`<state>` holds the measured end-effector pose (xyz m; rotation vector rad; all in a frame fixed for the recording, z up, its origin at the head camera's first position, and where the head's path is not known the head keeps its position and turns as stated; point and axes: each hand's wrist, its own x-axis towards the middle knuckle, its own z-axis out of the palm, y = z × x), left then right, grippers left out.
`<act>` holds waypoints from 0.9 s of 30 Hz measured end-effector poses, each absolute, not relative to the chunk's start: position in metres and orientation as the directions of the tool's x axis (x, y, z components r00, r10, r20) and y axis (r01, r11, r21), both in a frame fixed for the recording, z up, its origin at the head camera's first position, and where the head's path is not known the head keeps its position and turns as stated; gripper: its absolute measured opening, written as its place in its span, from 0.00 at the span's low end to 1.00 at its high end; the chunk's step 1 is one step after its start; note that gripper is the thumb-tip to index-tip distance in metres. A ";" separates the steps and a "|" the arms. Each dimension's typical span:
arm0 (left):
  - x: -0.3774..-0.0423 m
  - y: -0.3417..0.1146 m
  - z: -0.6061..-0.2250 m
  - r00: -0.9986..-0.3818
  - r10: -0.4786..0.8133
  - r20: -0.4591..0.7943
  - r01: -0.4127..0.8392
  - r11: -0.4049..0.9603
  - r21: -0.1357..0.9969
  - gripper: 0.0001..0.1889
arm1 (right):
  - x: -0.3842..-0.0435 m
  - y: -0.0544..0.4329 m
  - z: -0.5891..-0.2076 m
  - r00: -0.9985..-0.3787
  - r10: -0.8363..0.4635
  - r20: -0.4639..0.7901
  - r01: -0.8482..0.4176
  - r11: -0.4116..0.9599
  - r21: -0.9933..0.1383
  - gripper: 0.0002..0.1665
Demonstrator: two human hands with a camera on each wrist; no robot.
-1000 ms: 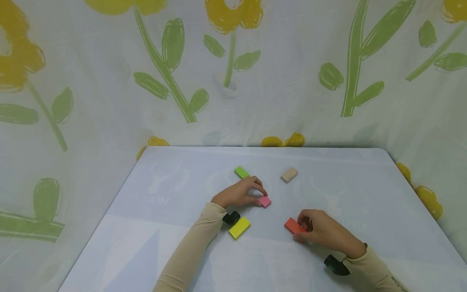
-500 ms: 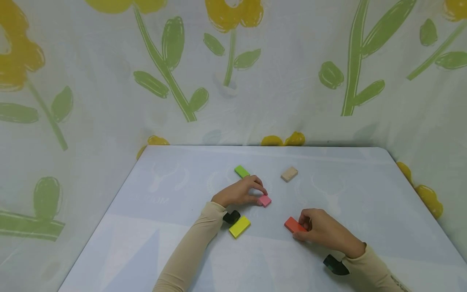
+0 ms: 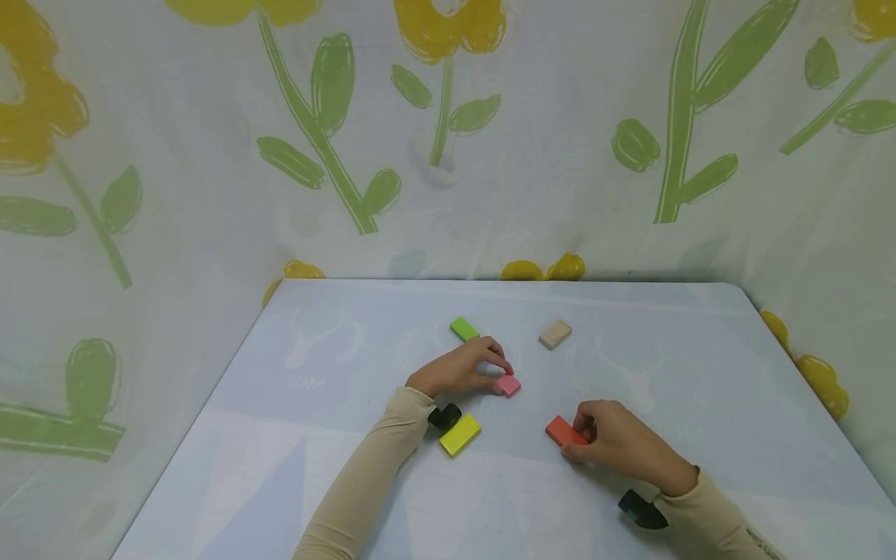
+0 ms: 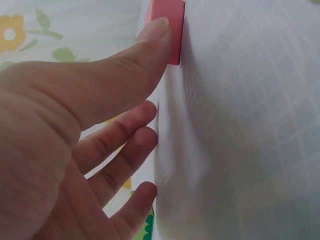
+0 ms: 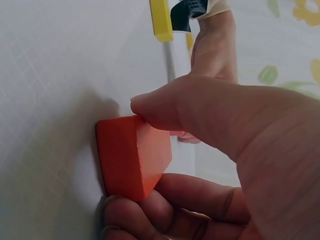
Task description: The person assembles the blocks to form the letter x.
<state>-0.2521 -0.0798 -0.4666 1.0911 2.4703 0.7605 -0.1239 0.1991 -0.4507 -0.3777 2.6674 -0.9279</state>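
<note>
My left hand (image 3: 462, 368) pinches a small pink block (image 3: 509, 385) lying on the table near its middle. In the left wrist view the thumb lies against the pink block (image 4: 175, 30), while the other fingers rest lower down by the tabletop. To the right and nearer, my right hand (image 3: 626, 439) holds a red-orange rectangular block (image 3: 563, 432) between thumb and fingers. The right wrist view shows that block (image 5: 120, 155) flat against the tabletop, thumb on one side and fingertips on the other.
A yellow block (image 3: 460, 435) lies beside the left wrist's black camera (image 3: 444, 418). Behind the left hand is a green block (image 3: 464, 329), partly hidden. A bare wood-coloured block (image 3: 555, 334) sits farther back. The white table (image 3: 280, 467) meets a flowered curtain (image 3: 525, 155).
</note>
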 end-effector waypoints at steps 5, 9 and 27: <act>-0.251 -0.080 -0.466 -0.661 0.744 -0.098 0.561 0.577 0.593 0.16 | -0.124 0.198 -0.451 -0.928 -0.320 -0.190 -0.134 0.764 -0.632 0.16; -0.251 -0.079 -0.466 -0.669 0.735 -0.107 0.551 0.588 0.592 0.17 | -0.123 0.197 -0.451 -0.931 -0.313 -0.188 -0.130 0.766 -0.630 0.15; -0.252 -0.080 -0.470 -0.668 0.737 -0.097 0.556 0.582 0.593 0.17 | -0.125 0.197 -0.452 -0.931 -0.316 -0.183 -0.136 0.765 -0.630 0.15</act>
